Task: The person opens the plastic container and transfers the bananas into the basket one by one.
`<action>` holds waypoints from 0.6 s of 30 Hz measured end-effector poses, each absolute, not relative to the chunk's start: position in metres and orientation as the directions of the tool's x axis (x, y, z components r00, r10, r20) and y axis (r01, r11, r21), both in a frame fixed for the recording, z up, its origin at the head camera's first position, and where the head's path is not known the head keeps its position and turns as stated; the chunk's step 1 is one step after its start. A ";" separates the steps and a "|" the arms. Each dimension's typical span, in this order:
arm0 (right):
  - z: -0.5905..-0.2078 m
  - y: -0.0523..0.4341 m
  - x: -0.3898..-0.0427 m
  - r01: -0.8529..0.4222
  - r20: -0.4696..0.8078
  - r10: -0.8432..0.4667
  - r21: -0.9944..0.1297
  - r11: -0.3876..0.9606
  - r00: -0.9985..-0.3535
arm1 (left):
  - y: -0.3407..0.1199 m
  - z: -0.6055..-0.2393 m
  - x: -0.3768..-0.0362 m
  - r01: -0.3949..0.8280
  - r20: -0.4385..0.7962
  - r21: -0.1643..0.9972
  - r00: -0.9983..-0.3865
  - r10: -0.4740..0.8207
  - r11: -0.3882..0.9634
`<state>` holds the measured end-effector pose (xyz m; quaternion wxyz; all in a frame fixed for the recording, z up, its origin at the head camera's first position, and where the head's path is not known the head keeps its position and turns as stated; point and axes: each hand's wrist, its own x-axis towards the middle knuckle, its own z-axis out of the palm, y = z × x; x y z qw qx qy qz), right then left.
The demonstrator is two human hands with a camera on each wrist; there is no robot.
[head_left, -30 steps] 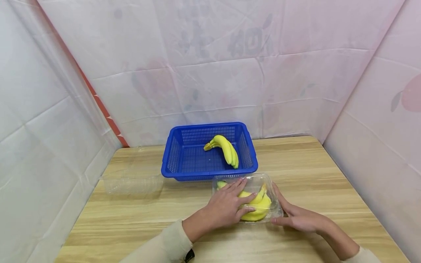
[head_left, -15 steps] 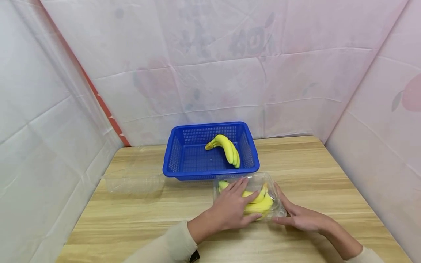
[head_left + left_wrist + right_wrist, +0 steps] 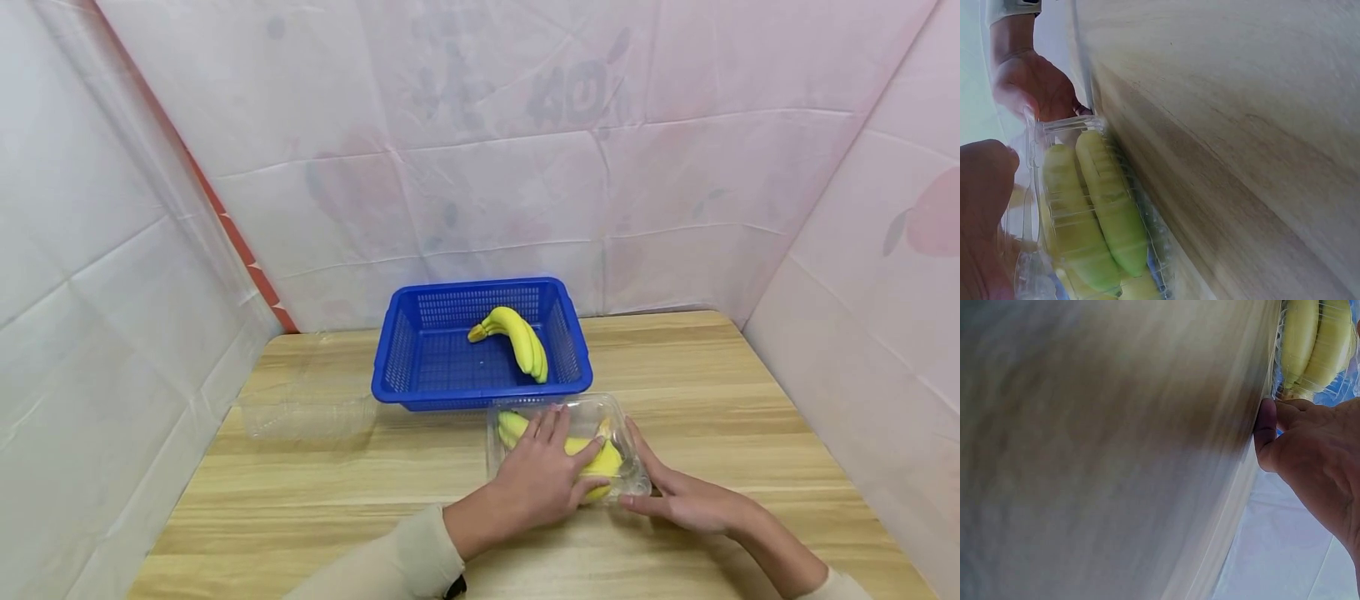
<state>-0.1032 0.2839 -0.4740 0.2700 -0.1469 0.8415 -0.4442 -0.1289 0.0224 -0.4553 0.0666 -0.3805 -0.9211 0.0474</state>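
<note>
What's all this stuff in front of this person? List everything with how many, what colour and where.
Blue basket: one, blue, back middle of the table
Banana bunch: one, yellow, inside the basket
Filled clear container: one, colourless, in front of the basket
Bananas in it: exact count unclear, yellow with greenish tips
Second clear container: one, colourless, left on the table
Table: one, light wood, under everything
Sheeting: white with faded prints, back and sides
Sleeves: two, pale beige, bottom edge
Left hand: one, on the filled container's top
Right hand: one, at its right end
</note>
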 end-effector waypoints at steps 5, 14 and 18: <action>-0.474 0.284 -0.104 0.009 -0.333 -0.494 -0.836 0.549 -0.803 | 0.023 -0.458 -0.128 0.697 0.118 -0.184 -0.685 0.719 0.693; -0.472 0.284 -0.106 0.062 -0.364 -0.500 -0.851 0.522 -0.786 | 0.026 -0.460 -0.128 0.697 0.132 -0.231 -0.669 0.732 0.679; -0.471 0.283 -0.106 0.075 -0.371 -0.498 -0.852 0.518 -0.784 | 0.025 -0.459 -0.128 0.700 0.144 -0.229 -0.662 0.735 0.676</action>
